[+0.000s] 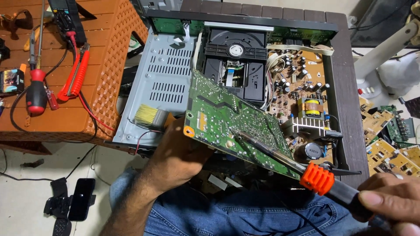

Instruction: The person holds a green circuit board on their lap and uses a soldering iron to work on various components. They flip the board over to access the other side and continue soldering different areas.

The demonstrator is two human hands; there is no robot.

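Right hand [389, 199] is clenched round the black grip of a soldering iron [306, 172]; its tip rests on the solder side of the green circuit board [232, 126]. Left hand [181, 155] grasps that board by its lower-left edge, tilting it up over the open player chassis [162, 83], above the person's lap.

Risks, as judged:
- board is held by one edge only, so pressure from the tip could make it pivot and skid the tip across neighbouring joints, bridging them
- left fingers sit near the work point; a slip could burn them
- hot shaft passes just above the jeans [245, 214]
- ribbon cables [273, 59] at the board's far side could be strained if it tilts further

Around: brush [151, 116] just beside the left hand, disc drive [236, 52] behind the board, brown power board [302, 83] to the right. Red screwdriver [37, 91] and red-handled pliers [76, 74] lie on the orange stool [113, 52], well apart. Phone [82, 198] on the floor
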